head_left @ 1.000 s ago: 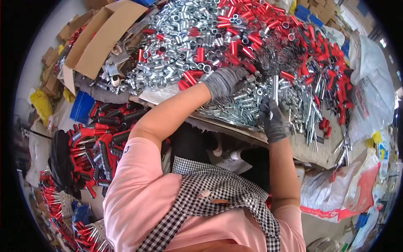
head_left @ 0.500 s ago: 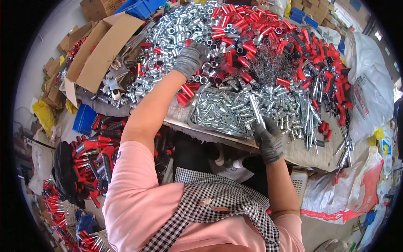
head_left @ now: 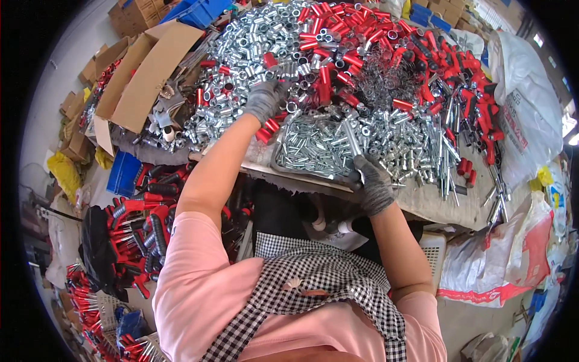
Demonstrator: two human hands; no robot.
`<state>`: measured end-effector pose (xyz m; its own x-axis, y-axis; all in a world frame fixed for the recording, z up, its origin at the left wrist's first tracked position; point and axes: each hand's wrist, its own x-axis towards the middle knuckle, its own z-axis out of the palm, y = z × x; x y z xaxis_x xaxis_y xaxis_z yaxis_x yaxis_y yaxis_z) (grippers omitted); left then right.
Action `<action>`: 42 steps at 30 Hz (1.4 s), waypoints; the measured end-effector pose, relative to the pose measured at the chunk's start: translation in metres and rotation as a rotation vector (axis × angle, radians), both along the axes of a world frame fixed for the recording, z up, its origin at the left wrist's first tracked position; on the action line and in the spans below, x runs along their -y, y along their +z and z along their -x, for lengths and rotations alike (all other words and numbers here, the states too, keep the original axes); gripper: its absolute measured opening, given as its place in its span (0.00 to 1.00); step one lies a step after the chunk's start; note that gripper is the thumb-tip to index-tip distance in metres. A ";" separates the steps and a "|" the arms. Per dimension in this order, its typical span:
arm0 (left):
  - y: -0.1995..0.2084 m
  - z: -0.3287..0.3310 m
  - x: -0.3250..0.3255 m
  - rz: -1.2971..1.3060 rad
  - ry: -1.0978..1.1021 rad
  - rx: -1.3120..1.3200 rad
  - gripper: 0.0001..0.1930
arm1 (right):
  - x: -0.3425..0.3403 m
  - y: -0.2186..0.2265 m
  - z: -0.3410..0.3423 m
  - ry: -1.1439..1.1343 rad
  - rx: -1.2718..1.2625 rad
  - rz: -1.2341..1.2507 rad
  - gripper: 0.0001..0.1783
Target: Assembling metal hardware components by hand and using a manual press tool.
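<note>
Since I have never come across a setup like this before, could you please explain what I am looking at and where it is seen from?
There is no robot here: the hands are a person's own, in grey gloves. The view comes from the left of two wide fisheye cameras worn on the head, looking down, so straight edges bend near the rim, and picture left is the person's left.

On the table lie heaps of silver metal sleeves, red sleeves, a tangle of thin dark wire and small silver pins.

The right hand has a shiny metal tube in its grip. The left hand is at the silver sleeves; whether it holds one is hard to tell.
</note>
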<state>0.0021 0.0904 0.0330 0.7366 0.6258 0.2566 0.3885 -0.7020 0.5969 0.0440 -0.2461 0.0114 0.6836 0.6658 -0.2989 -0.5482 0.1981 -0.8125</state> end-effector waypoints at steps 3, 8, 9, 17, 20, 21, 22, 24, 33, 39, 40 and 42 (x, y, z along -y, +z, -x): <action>-0.012 0.026 0.041 -0.008 -0.139 0.013 0.17 | -0.011 0.007 0.010 0.031 -0.085 -0.002 0.10; -0.008 0.066 0.064 -0.080 -0.330 -0.244 0.25 | -0.040 0.004 0.024 0.050 -0.156 -0.025 0.09; -0.006 0.071 0.066 -0.084 -0.336 -0.339 0.23 | -0.044 0.001 0.023 0.071 -0.144 -0.038 0.09; -0.030 0.079 0.089 -0.139 -0.243 0.064 0.19 | -0.067 -0.008 0.032 -0.028 -0.200 -0.016 0.09; -0.034 0.077 0.105 -0.293 -0.263 0.256 0.18 | -0.072 -0.010 0.025 -0.051 -0.258 -0.068 0.15; -0.034 0.074 0.107 -0.308 -0.303 0.320 0.18 | -0.073 -0.011 0.021 -0.064 -0.254 -0.069 0.15; -0.036 0.072 0.107 -0.329 -0.350 0.351 0.19 | -0.073 -0.007 0.019 -0.082 -0.228 -0.088 0.14; -0.038 0.071 0.112 -0.361 -0.362 0.424 0.19 | -0.079 0.001 0.013 -0.150 -0.196 -0.053 0.13; -0.049 0.063 0.118 -0.496 -0.443 0.600 0.20 | -0.082 -0.017 -0.017 -0.114 -0.017 -0.080 0.15; -0.046 0.064 0.133 1.168 -0.111 0.607 0.24 | -0.067 -0.004 -0.005 0.037 0.277 -0.175 0.26; -0.048 0.062 0.136 1.291 -0.086 0.644 0.24 | -0.063 -0.005 -0.005 0.107 0.359 -0.199 0.25; -0.046 0.063 0.131 1.401 -0.100 0.672 0.22 | -0.055 -0.004 -0.005 0.122 0.443 -0.165 0.27</action>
<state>-0.0605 -0.0409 -0.0127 0.7821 0.5961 -0.1816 -0.2218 0.5386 0.8128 0.0495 -0.1910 0.0070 0.6351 0.7632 0.1191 -0.1839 0.2992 -0.9363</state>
